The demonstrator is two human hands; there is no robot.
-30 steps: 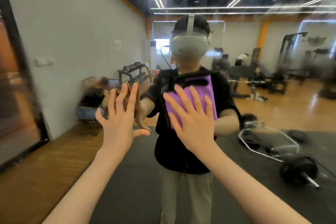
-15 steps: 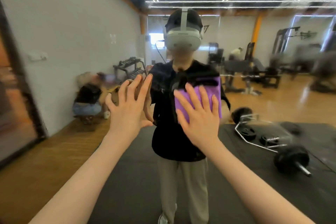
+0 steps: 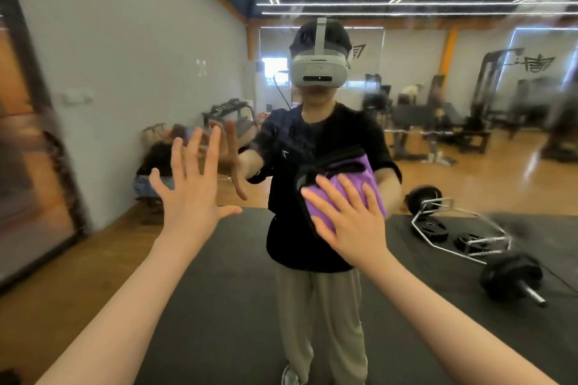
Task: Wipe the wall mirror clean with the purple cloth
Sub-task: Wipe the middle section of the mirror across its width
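**Fingers flat on cloth, cloth flat on glass: slip and smear risks**

Fingers [image 3: 341,194] of the right hand [image 3: 353,228]: straight and spread, released, pressing the purple cloth [image 3: 369,172] against the wall mirror [image 3: 125,40] at chest height of the reflection. Nothing is pinched; pressure alone holds the cloth.

Left hand [image 3: 194,194]: fingers straight and fanned, palm toward the glass beside the cloth, grasping nothing. Whether it touches the mirror cannot be told.

Hazards, judged:
- Cloth may slide from under the flat palm and drop if pressure eases mid-stroke.
- A bare left palm on the glass would leave fresh prints.
- Folded cloth covers a small patch; hazy streaks near the top edge could be missed.

Reflected beyond: barbell [image 3: 509,275] on the black mat.
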